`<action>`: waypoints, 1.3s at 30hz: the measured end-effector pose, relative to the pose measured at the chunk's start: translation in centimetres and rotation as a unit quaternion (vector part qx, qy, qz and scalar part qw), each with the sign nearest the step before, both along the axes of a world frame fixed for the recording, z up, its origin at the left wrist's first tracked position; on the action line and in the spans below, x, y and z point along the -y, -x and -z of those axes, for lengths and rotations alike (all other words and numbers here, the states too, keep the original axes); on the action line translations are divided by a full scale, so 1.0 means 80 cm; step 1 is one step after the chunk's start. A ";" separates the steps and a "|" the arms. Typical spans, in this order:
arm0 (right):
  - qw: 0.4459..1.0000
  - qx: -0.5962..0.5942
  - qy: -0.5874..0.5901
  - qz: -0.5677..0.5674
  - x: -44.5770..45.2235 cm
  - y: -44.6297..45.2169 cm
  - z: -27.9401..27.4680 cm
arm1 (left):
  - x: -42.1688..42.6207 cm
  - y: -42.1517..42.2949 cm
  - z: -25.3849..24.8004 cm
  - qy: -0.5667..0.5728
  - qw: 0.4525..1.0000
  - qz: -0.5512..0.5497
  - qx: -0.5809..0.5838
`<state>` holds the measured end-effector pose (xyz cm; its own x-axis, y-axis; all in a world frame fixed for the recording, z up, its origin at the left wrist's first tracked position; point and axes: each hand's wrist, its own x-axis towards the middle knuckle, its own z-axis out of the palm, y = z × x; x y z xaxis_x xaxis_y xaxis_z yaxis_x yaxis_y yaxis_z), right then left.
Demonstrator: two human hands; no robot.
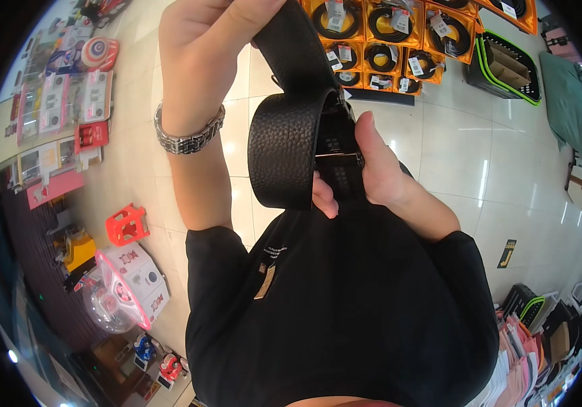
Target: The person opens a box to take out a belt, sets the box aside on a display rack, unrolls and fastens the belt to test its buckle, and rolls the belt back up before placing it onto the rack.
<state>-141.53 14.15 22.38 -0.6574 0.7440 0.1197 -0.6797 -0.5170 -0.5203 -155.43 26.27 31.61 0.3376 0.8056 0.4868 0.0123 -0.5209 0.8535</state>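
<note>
- Black leather belt (281, 149), held up in front of the wearer's dark T-shirt (365, 305) and above the tiled floor (454, 149). Wide strap, outer face pebble-grained with a low sheen; lower portion bent into a broad, rounded curl.
- Inner side: dark and smoother, bearing small square marks, not legible. A thin metallic bar (338, 155) crosses it; further metal shows at the curl's upper right edge.
- Left hand (206, 41): gripping the upper strap, thumb laid along it. A metal-banded watch (192, 132) is on this wrist.
- Right hand (379, 159): supporting the curled portion, thumb raised at its right side, fingertips showing beneath the curl. Firmness of hold cannot be determined.
- Obstructed: upper strap cut off by the top edge, as is part of the left hand; most right-hand fingers concealed behind the belt. Full buckle shape and the strap's far end cannot be made out.
</note>
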 end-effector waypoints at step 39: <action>0.999 0.032 0.005 0.003 0.008 0.007 0.010 | -0.053 0.015 0.001 0.084 0.988 0.056 0.116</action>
<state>-142.09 13.48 21.55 -0.6589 0.7489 0.0705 -0.6486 -0.5182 -0.5575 -156.64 30.49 31.50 0.3246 0.8449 0.4251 -0.2441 -0.3594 0.9007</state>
